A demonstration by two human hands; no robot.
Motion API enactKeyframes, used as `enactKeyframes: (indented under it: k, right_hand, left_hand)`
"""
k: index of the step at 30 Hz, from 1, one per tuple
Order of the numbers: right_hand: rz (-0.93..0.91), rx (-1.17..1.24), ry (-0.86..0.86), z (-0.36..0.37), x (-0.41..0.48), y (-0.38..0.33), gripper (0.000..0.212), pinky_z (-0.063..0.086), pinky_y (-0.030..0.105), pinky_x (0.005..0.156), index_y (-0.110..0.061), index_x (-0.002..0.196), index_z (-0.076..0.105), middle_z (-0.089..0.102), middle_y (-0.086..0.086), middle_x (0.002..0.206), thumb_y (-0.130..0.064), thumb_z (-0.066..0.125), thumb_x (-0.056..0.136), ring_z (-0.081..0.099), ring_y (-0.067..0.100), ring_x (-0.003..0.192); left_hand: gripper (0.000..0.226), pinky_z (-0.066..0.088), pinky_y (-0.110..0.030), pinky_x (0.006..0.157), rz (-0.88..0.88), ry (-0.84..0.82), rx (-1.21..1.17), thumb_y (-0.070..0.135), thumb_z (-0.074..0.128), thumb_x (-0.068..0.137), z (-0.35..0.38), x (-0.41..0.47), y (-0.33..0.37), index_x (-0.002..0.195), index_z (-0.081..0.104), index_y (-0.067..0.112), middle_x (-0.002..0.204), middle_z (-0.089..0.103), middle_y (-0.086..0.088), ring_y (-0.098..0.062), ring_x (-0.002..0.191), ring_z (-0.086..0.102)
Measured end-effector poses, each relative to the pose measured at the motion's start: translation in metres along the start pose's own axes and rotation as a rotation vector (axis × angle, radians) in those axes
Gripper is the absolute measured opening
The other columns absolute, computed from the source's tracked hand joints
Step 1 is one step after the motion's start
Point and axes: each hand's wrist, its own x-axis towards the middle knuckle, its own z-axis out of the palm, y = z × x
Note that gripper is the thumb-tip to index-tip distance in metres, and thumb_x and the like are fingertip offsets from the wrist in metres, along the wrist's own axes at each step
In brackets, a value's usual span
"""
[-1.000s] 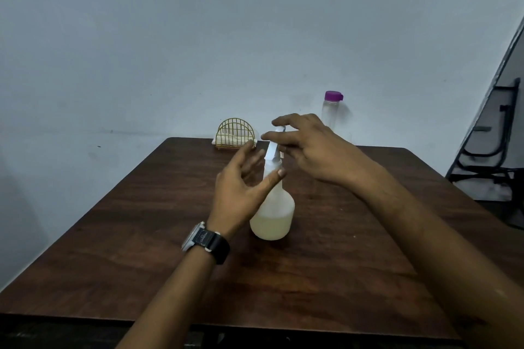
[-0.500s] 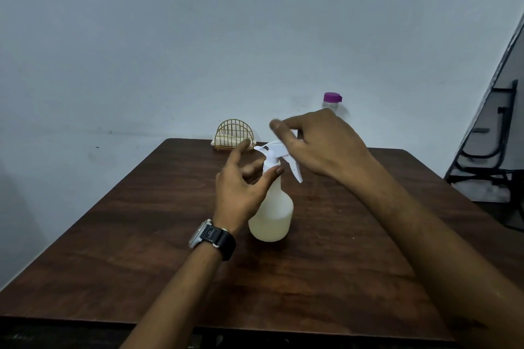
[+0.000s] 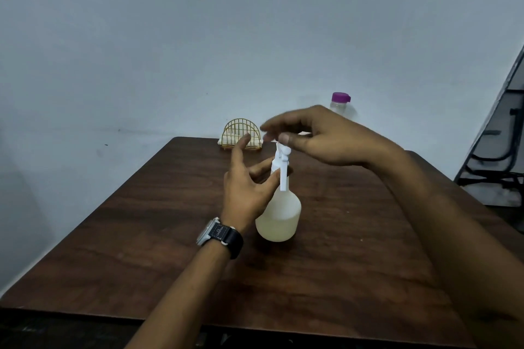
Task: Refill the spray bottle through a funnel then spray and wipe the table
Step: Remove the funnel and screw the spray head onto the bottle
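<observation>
Left wrist: dark-strapped watch (image 3: 220,236). Far edge of the tabletop (image 3: 136,241): gold wire holder (image 3: 241,134) with white napkins inside. Left hand (image 3: 249,193) beside the bottle neck, thumb and one finger pinching it, index raised, the other fingers spread. Spray bottle (image 3: 279,214) upright mid-tabletop, pale liquid in its lower part. Right hand (image 3: 326,137) above it, thumb and fingers pinching the white spray head (image 3: 281,160); fingertips blurred. Behind: clear bottle with a purple cap (image 3: 340,101). Far right, off the tabletop: black metal frame (image 3: 494,150).
</observation>
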Motion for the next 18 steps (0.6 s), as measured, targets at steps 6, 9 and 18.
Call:
enactKeyframes:
  k: [6, 9, 18]
  right_hand:
    - [0.028, 0.047, 0.005, -0.004, 0.005, 0.011, 0.015, 0.054, 0.020, 0.097, -0.026, 0.110, 0.080, 0.080, -0.014, 0.106, -0.025, 0.071, 0.099, 0.070, -0.003, 0.106]
    - [0.051, -0.194, 0.129, 0.011, 0.020, 0.000, 0.021, 0.058, 0.036, 0.085, -0.029, 0.098, 0.082, 0.079, -0.009, 0.091, -0.046, 0.070, 0.095, 0.070, 0.005, 0.090]
    - [0.071, -0.003, 0.011, 0.002, 0.011, 0.009, 0.021, 0.056, 0.023, 0.090, -0.027, 0.107, 0.082, 0.080, -0.015, 0.099, -0.034, 0.083, 0.087, 0.072, -0.005, 0.096]
  left_hand:
    - [0.096, 0.056, -0.049, 0.101, -0.009, -0.041, -0.036, 0.055, 0.088, 0.070, -0.001, -0.002, 0.000, 0.147, 0.031, 0.042, 0.097, 0.081, 0.013, -0.003, 0.102, 0.075]
    - [0.094, 0.059, -0.051, 0.095, 0.026, -0.043, -0.029, 0.066, 0.087, 0.065, 0.000, -0.005, 0.000, 0.140, 0.033, 0.051, 0.092, 0.082, 0.007, -0.010, 0.096, 0.078]
    - [0.079, 0.062, -0.031, 0.083, -0.029, 0.002, -0.194, 0.037, 0.090, 0.077, 0.010, -0.009, -0.007, 0.137, 0.038, 0.042, 0.096, 0.082, 0.009, -0.010, 0.096, 0.078]
